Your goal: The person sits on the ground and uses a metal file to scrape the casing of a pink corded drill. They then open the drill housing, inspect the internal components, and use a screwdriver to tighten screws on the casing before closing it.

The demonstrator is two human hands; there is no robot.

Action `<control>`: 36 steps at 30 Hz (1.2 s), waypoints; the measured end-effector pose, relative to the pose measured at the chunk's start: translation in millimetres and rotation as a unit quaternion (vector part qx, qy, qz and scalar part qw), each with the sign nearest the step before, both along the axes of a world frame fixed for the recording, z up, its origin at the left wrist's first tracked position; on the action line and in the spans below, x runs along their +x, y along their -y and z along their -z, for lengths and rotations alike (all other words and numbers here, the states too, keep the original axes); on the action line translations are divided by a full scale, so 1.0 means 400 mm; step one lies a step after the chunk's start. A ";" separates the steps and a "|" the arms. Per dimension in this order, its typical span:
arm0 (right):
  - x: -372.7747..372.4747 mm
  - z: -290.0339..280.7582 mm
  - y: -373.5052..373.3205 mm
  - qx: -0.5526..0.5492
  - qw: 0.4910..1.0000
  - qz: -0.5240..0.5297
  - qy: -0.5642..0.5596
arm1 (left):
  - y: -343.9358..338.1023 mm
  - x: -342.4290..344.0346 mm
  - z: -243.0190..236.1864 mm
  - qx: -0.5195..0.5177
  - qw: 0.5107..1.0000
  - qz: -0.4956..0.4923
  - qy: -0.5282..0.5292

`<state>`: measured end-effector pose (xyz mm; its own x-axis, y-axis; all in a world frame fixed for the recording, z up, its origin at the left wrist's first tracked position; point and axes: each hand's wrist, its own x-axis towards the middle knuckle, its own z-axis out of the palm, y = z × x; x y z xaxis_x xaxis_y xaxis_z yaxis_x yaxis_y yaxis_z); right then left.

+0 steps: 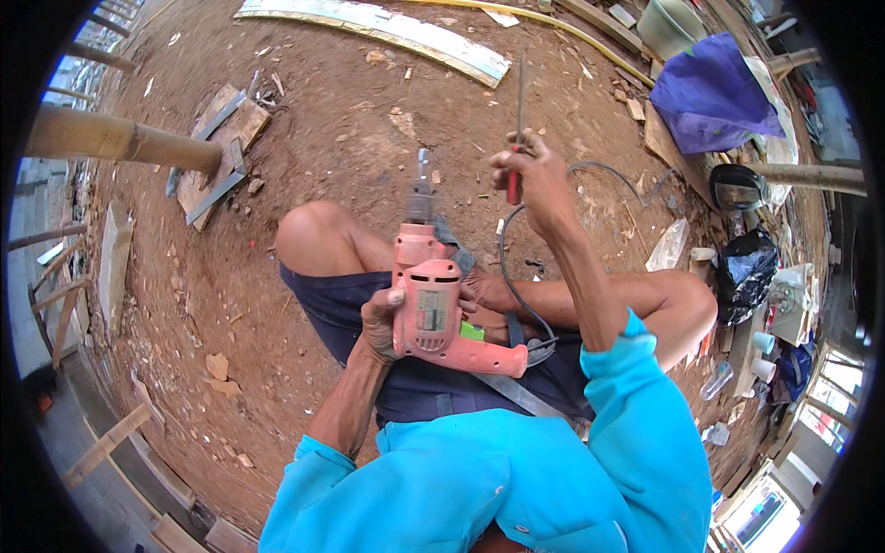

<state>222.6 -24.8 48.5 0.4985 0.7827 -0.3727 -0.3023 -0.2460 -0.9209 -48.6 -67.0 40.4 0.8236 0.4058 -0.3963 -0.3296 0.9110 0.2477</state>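
Observation:
A faded red power drill [429, 309] lies across my lap, its chuck and short bit pointing away from me. My left hand [380, 318] grips the drill's body from the left side, with the fingers partly hidden beneath it. Raised to the right of the chuck, my right hand [530, 175] is closed round the red handle of a screwdriver [521, 101]. Its long thin shaft stands nearly upright, clear of the drill. The drill's dark cord [505, 267] loops up past my right forearm. Something bright green [472, 330] shows partly under the drill.
A bamboo post [120, 140] stands at the left by a wooden board with metal strips [219, 194]. Far off lies a long pale plank [387, 35]. To the right are a purple cloth [714, 97], a black plastic bag [745, 276] and cups [763, 369] on dirt ground.

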 end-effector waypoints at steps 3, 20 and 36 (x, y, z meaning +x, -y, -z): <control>0.063 0.155 -0.028 -0.162 0.954 -0.115 0.224 | -0.002 -0.008 0.020 -0.040 0.996 -0.024 0.080; 0.070 0.413 0.035 -0.170 0.856 -0.192 0.449 | 0.009 0.011 -0.010 0.079 0.993 0.004 -0.088; 0.009 0.285 0.048 0.037 0.957 -0.082 0.275 | 0.020 0.015 0.009 0.062 0.994 -0.031 -0.082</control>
<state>226.1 -43.8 -65.6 0.4715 0.8813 -0.0309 0.2696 -0.1774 -0.9465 -42.5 -75.0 36.8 0.7242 0.5077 -0.4667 -0.3298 0.8493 0.4122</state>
